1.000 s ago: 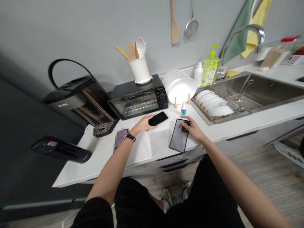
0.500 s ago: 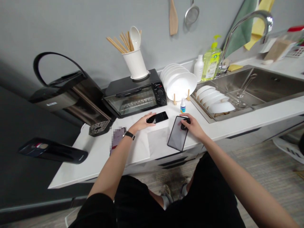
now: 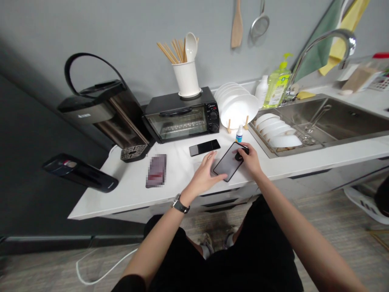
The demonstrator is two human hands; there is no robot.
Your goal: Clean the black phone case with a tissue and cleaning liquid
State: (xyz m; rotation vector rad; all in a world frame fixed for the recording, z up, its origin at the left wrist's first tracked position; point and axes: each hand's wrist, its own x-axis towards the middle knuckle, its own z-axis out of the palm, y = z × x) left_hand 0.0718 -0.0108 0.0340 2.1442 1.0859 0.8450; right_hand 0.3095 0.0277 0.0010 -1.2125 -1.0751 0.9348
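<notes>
The long white stone countertop carries everything in use. At its back stands the black countertop toaster oven with 2 round knobs; a small white brand mark sits above the knobs, too blurred to read. In front of the oven lies a slim black rectangular phone, flat and apart from both of my hands.

The dark rectangular glass screen panel lies flat near the counter's front edge, tilted diagonally. My left hand rests open beside it, fingertips touching its lower-left edge. My right hand is closed on a small round black tool pressed onto the panel's upper-right corner.

In my judgement, good practice here is to brace the panel with the left fingertips at the edge only, keep the tool flat, and apply even pressure so the panel does not skate.

The small white dropper bottle with blue label stands just behind the panel; its print is illegible.
</notes>
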